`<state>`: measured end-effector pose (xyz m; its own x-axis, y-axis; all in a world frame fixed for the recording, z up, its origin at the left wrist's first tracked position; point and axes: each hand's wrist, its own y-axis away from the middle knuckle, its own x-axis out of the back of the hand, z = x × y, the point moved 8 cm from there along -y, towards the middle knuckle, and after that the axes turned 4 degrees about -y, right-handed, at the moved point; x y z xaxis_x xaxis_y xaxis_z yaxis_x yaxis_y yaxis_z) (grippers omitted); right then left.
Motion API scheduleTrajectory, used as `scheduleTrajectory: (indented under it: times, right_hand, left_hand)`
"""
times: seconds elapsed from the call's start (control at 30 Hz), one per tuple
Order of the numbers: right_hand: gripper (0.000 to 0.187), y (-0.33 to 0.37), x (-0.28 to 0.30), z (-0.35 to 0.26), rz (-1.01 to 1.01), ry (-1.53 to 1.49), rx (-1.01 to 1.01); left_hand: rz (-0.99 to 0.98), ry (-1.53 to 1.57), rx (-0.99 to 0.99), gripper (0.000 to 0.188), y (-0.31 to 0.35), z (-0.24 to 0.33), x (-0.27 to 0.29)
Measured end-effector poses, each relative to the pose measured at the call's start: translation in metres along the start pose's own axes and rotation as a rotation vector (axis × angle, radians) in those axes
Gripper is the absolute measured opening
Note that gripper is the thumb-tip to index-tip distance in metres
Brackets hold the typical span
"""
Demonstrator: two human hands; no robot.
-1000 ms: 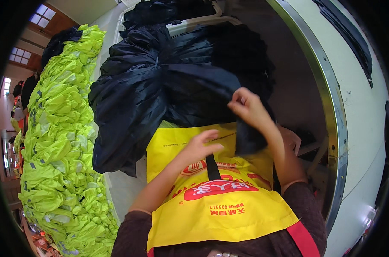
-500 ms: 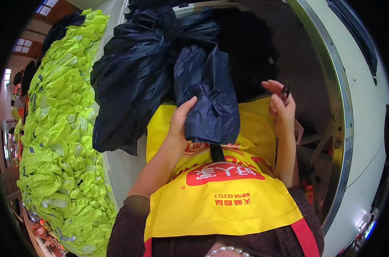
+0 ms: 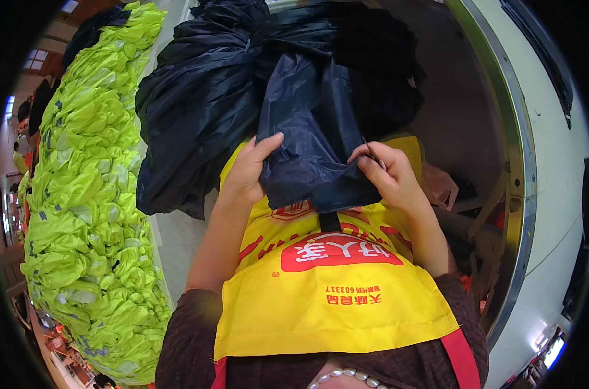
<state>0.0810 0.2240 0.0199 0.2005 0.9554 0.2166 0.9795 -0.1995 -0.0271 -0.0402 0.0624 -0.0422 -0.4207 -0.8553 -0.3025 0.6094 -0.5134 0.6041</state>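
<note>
A dark navy piece of thin, shiny cloth [image 3: 311, 146], shaped like a sleeve or trouser leg, is spread out in front of me above my apron. My left hand [image 3: 246, 172] grips its left edge, thumb on top and fingers hidden beneath. At the opposite edge, my right hand [image 3: 393, 178] pinches the cloth between thumb and forefinger. Tucked in that same hand is a small dark pointed tool, apparently thread snips [image 3: 374, 155], its tip slanting up beside the cloth. Toward the far side, the cloth runs into a large gathered heap of dark garments [image 3: 197, 110].
A long pile of bright yellow-green garments [image 3: 90, 214] lies along the left, beside a pale table edge [image 3: 178, 253]. A metal-edged table [image 3: 521, 162] curves along the right. My yellow apron [image 3: 336, 311] lies below the cloth.
My right hand has come in from the right and taken hold of the cloth's right edge. The lower end is now spread wider, and my left hand has shifted slightly left.
</note>
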Motion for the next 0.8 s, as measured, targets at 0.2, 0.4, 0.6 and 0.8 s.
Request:
scheduleTrajectory:
  times: [0.2, 0.4, 0.6, 0.8]
  right_hand:
    - [0.016, -0.017, -0.01, 0.001, -0.017, -0.139, -0.091]
    - [0.015, -0.023, -0.016, -0.023, -0.025, -0.132, -0.04]
    - [0.032, -0.002, 0.025, -0.027, 0.393, 0.511, 0.186]
    - [0.013, 0.015, 0.015, 0.038, 0.328, -0.014, -0.241]
  left_hand:
    - [0.33, -0.642, -0.795, 0.065, 0.049, 0.066, 0.011]
    - [-0.166, -1.059, -0.842, 0.022, 0.061, 0.049, -0.058]
    - [0.212, -0.339, -0.812, 0.01, 0.042, 0.079, 0.0]
    - [0.159, -0.031, -0.696, 0.012, 0.026, 0.062, 0.024]
